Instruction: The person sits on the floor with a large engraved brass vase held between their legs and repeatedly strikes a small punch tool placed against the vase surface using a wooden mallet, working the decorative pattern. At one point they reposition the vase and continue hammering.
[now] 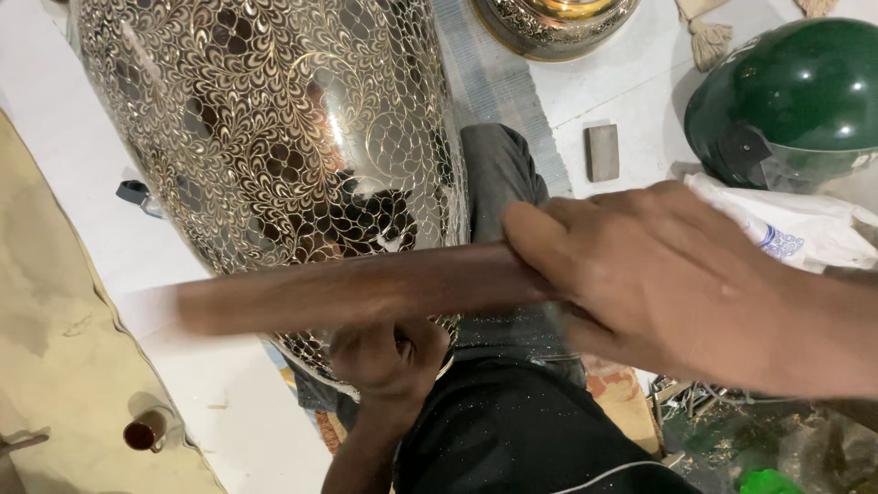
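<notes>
A large shiny metal vessel point(274, 128) engraved all over with fine leaf and scroll patterns lies across my lap. My right hand point(658, 274) is shut around the end of a brown wooden stick point(357, 288), which stretches to the left, blurred, across the lower part of the vessel. My left hand point(389, 361) is under the stick at the vessel's lower edge, fingers curled; whether it grips a small tool is hidden.
A second engraved metal vessel point(558, 23) sits at the top. A green helmet point(796, 96) and a white printed bag point(796, 229) are at the right. A small grey block point(601, 152) lies on the white floor. A small brown cup point(146, 430) stands bottom left.
</notes>
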